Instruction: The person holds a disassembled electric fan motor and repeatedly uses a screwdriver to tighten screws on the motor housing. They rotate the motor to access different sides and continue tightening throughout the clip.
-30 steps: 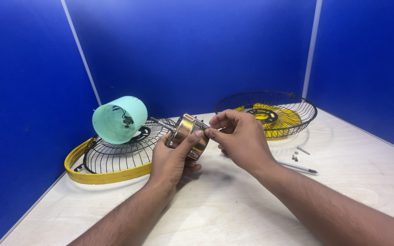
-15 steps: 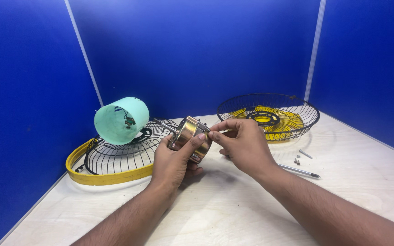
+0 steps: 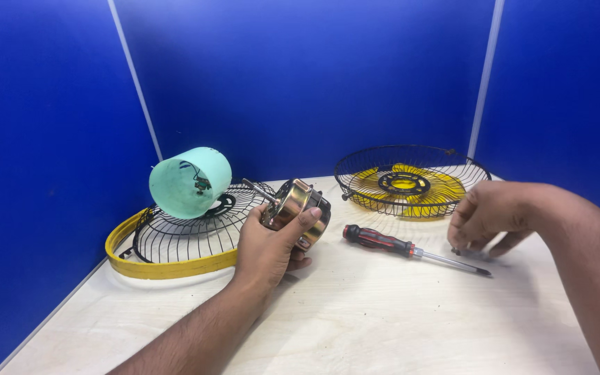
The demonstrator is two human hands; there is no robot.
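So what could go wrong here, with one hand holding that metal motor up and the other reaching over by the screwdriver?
The left hand alone grips the motor above the table, so it might slip and fall. Its shaft points toward the wire guard with the yellow rim and could snag there. The right hand is lowered close to the screwdriver tip and may nudge it so it rolls, or scatter whatever small part lies under its fingers.

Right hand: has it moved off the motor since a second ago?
Yes. The right hand has left the motor and gone right, now beside the screwdriver tip, below the yellow-bladed fan guard.
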